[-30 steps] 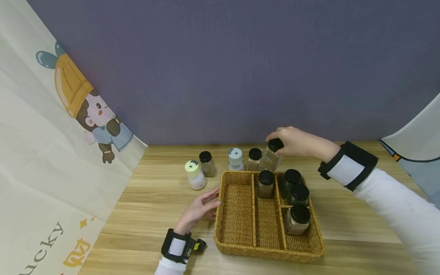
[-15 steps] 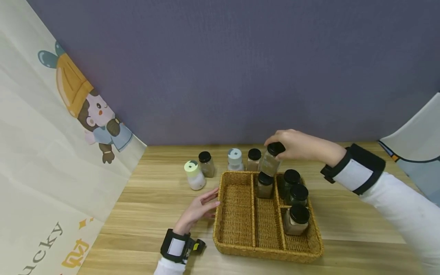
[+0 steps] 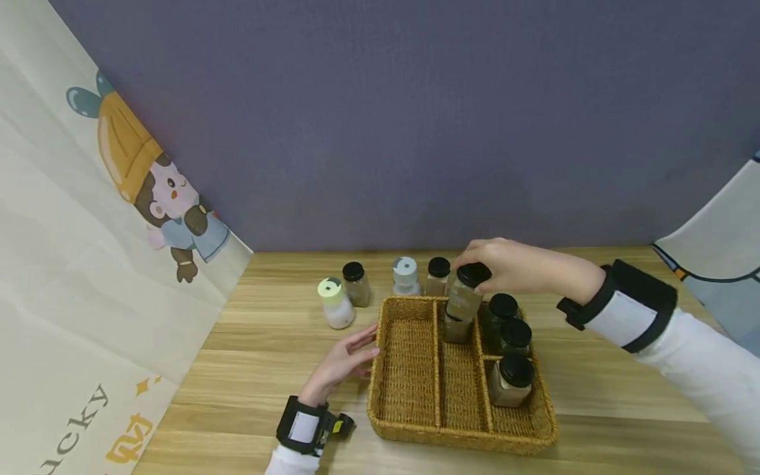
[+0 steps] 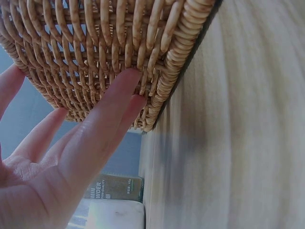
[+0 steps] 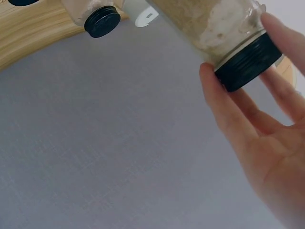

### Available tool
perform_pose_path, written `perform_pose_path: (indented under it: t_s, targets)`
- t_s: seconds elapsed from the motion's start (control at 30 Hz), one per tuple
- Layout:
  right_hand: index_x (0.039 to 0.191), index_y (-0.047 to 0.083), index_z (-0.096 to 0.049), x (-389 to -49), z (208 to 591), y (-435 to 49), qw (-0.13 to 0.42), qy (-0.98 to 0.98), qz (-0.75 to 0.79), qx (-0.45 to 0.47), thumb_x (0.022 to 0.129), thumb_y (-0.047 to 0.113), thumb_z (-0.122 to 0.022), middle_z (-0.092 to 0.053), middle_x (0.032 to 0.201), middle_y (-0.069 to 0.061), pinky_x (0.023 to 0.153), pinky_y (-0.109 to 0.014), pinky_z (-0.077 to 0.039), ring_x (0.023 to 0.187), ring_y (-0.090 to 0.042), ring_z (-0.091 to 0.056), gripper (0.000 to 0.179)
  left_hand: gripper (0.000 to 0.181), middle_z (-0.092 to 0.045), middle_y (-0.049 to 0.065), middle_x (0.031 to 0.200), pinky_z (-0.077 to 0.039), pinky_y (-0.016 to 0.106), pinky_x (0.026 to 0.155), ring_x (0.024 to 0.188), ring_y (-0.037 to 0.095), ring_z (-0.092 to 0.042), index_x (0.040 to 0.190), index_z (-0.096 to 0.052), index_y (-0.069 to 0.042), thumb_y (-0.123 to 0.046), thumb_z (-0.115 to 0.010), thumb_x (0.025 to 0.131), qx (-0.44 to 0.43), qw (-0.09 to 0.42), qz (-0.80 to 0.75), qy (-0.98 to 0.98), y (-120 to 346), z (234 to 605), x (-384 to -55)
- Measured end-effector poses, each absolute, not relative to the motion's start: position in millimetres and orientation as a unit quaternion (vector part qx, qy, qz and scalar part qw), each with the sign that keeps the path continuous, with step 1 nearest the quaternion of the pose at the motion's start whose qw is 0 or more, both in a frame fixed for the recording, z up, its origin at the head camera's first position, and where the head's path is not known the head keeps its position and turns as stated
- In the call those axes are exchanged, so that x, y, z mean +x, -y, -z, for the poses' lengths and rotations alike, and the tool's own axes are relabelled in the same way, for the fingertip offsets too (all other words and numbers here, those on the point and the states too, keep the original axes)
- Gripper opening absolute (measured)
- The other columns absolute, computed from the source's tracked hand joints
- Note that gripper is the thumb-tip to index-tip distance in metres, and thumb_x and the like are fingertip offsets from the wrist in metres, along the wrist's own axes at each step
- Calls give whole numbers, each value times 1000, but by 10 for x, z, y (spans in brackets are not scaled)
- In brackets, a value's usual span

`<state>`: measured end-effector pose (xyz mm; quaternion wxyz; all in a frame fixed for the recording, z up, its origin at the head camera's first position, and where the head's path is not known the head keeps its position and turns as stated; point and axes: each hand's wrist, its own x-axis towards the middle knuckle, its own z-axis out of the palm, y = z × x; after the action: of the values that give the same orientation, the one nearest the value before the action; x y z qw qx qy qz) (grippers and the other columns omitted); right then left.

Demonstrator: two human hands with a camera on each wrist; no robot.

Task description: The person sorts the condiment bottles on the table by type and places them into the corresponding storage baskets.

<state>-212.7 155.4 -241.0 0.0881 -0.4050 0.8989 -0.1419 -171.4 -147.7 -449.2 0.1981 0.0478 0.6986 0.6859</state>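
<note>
My right hand (image 3: 505,267) pinches a glass spice jar (image 3: 464,302) by its black lid (image 5: 248,62). Pale tan powder shows through the glass in the right wrist view. In the head view this jar overlaps a second black-lidded jar (image 3: 457,332) standing at the back of the middle compartment, and covers most of that one's lid. With fairly straight fingers, my left hand (image 3: 341,363) touches the left side of the woven basket (image 3: 451,435). Two dark jars (image 3: 515,335) fill the back right compartment; a jar of brownish powder (image 3: 510,384) stands in the front right one.
Behind the basket stand a white-capped shaker (image 3: 406,277) and a small black-lidded jar (image 3: 438,277). Left of them are a bottle with a yellow-green cap (image 3: 337,305) and another black-lidded jar (image 3: 357,285). A grey-blue panel (image 3: 380,132) rises along the table's back edge.
My right hand has brought the jar forward and down, from behind the basket to over the jar in the middle compartment. The left hand stays at the basket's side.
</note>
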Motion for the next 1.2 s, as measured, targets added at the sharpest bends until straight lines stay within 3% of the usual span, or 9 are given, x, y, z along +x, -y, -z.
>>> perform_pose_path:
  t_s: [0.33,0.63,1.03,1.2]
  targets:
    - [114,8,-58,-2029,2440,-1479,88,-892,124,-425,74,5,-68,-55,112,-10,76,-38,-50,103,-29,-52,41,61,-29,23,138,-52,41,75,109,36,-49,136,-33,-9,-17,-61,83,48,200,-691,-693,1487,4523,-1720]
    - [115,7,-57,-1961,2455,-1443,103,-884,127,-438,75,2,-67,-53,113,-12,68,-28,-51,101,-28,-53,42,62,-30,22,138,-52,41,75,107,35,-51,136,-34,-10,-19,-63,82,44,199,-690,-695,1481,4507,-1722]
    - [110,4,-60,-1906,2573,-1439,78,-869,130,-471,71,-2,-68,-55,109,-11,76,-33,-52,99,-27,-54,40,63,-30,22,138,-52,41,75,106,34,-52,136,-34,-9,-19,-63,81,44,202,-692,-692,1486,4508,-1726]
    - [110,7,-60,-1870,2598,-1437,87,-873,121,-464,72,-1,-68,-54,108,-11,72,-31,-52,97,-26,-54,40,63,-30,22,138,-52,41,76,106,35,-52,136,-34,-9,-19,-64,81,43,205,-693,-690,1488,4507,-1729]
